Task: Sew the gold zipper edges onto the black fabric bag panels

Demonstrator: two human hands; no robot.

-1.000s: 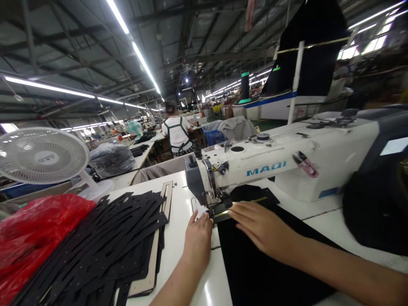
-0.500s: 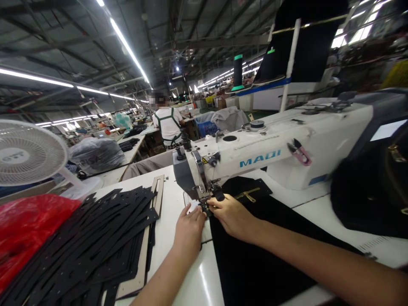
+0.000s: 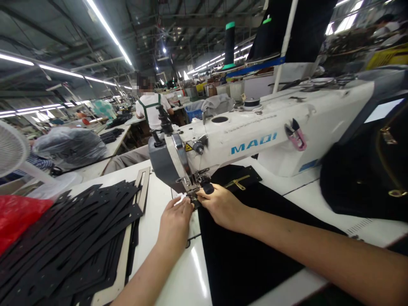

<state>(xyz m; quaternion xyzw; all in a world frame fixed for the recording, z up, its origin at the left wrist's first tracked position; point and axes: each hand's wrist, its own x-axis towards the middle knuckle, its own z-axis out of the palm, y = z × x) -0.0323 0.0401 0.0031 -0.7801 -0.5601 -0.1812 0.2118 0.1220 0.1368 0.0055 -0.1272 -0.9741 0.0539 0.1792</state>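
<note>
Under the head of a white sewing machine (image 3: 255,140), both my hands meet close to the presser foot. My left hand (image 3: 176,219) has its fingers bent and held together at the left of the foot, beside a small white piece (image 3: 180,198); what the fingertips press on is hidden. My right hand (image 3: 221,208) is closed at the other side of the foot, with thumb and fingertips on the edge of a large black fabric panel (image 3: 242,259). That panel spreads flat towards me under my right forearm. Behind my right hand, a gold zipper (image 3: 238,183) shows on it.
A fanned pile of black cut pieces (image 3: 79,238) covers the left of the table, beside a red plastic bag (image 3: 22,219) and a white fan (image 3: 38,174). Pink thread snips (image 3: 296,135) sit on the machine arm. A black bag (image 3: 366,182) lies at right. A person (image 3: 153,108) works ahead.
The view has shifted slightly, so the machine and table appear further left. Both hands stay by the presser foot, and the black panel lies much as before.
</note>
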